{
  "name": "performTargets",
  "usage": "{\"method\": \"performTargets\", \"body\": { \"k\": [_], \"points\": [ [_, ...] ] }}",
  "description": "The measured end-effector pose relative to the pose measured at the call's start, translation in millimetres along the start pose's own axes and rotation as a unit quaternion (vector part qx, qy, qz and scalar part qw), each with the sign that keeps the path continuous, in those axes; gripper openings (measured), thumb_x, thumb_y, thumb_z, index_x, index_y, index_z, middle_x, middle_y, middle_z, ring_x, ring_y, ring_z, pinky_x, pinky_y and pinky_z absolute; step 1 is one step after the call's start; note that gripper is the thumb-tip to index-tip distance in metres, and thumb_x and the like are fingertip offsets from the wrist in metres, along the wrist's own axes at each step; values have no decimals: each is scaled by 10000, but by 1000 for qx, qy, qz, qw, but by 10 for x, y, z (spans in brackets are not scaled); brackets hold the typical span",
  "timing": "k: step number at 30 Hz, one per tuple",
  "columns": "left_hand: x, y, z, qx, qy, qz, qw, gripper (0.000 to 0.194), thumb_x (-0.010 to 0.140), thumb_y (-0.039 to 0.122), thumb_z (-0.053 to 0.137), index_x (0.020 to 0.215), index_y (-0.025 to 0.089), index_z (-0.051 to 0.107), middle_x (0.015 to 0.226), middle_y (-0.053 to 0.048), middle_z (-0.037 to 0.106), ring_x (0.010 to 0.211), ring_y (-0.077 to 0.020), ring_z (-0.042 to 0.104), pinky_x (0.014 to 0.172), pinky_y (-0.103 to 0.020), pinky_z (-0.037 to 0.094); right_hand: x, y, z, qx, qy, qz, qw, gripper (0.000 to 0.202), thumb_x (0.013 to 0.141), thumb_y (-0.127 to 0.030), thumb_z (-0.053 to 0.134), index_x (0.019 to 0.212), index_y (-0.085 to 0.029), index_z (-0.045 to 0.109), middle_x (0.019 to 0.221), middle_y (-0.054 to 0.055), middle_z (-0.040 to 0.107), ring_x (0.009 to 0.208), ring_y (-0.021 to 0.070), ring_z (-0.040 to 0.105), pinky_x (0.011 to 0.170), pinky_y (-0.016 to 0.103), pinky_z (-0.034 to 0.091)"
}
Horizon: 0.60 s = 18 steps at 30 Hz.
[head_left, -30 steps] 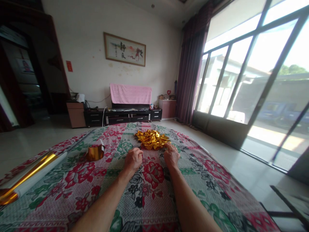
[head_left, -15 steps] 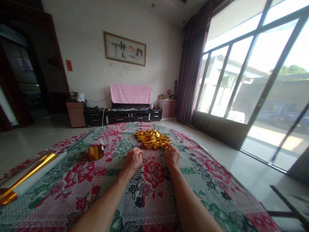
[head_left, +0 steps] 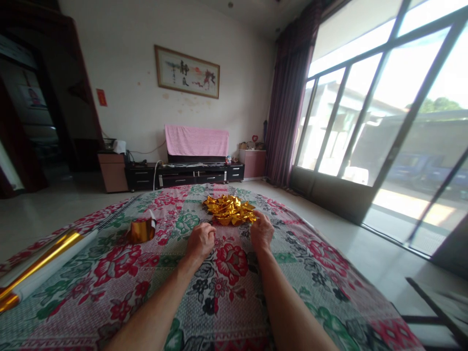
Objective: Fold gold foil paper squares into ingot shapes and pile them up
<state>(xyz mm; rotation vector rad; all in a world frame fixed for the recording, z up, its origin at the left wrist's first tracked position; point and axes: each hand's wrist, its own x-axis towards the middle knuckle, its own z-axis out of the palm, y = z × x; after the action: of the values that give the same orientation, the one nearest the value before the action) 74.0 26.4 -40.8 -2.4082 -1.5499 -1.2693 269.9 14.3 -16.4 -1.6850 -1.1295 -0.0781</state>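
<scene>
A pile of shiny gold foil pieces (head_left: 229, 209) lies toward the far side of the cloth-covered table (head_left: 226, 302). My left hand (head_left: 202, 240) is closed just in front of the pile's left side, its fingers curled together; whatever they may hold is hidden. At the pile's right edge, my right hand (head_left: 262, 231) has its fingertips closed against the gold foil. A roll of gold ribbon (head_left: 142, 231) with a white loose end stands to the left of my left hand.
A long gold and white roll (head_left: 47, 268) lies at the table's left edge. Beyond the table stand a black cabinet (head_left: 179, 179) and a screen under a pink cloth (head_left: 197, 141). Dark bars (head_left: 431, 312) of some furniture show at the lower right.
My right hand has shifted slightly at the pile's right edge, its fingers drawn up a little. My left hand stays closed in nearly the same place. The view has moved slightly.
</scene>
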Motion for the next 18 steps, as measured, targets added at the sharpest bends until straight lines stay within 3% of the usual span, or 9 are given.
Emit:
{"method": "performTargets", "body": {
  "k": [3,5,9,12,18],
  "points": [
    [-3,6,-1,8,8,7,1000,253,742,130,438,752,185,685,872,-49,667,847,-172,595,820,-291,456,70,97,-71,-1,70,46,996,437,686,-91,361,992,-166,664,1040,75,615,971,181,536,865,250,365],
    [-3,3,4,8,9,12,1000,251,739,130,439,748,186,683,865,-47,667,843,-169,597,821,-289,456,117,175,-117,0,81,87,993,471,660,-83,372,1038,-132,650,1024,101,624,1001,200,530,882,270,366],
    [-3,-15,16,3,3,11,1000,249,736,132,440,750,187,682,865,-48,666,837,-169,597,823,-292,454,179,266,-192,-30,9,141,990,502,668,-83,363,1090,-123,633,991,116,652,969,214,567,833,274,406],
    [-3,-22,19,0,2,9,1000,254,738,135,435,752,186,684,864,-51,666,834,-172,597,816,-298,455,215,284,-234,-68,-44,143,986,466,678,-115,384,1057,-144,654,1004,105,659,918,213,598,785,266,430],
    [-2,-13,13,7,0,10,1000,251,740,136,439,753,190,684,858,-45,667,828,-165,594,811,-285,450,307,315,-259,-91,-129,106,982,259,629,-174,481,719,-154,722,677,69,677,732,206,623,659,244,438]
  ]
}}
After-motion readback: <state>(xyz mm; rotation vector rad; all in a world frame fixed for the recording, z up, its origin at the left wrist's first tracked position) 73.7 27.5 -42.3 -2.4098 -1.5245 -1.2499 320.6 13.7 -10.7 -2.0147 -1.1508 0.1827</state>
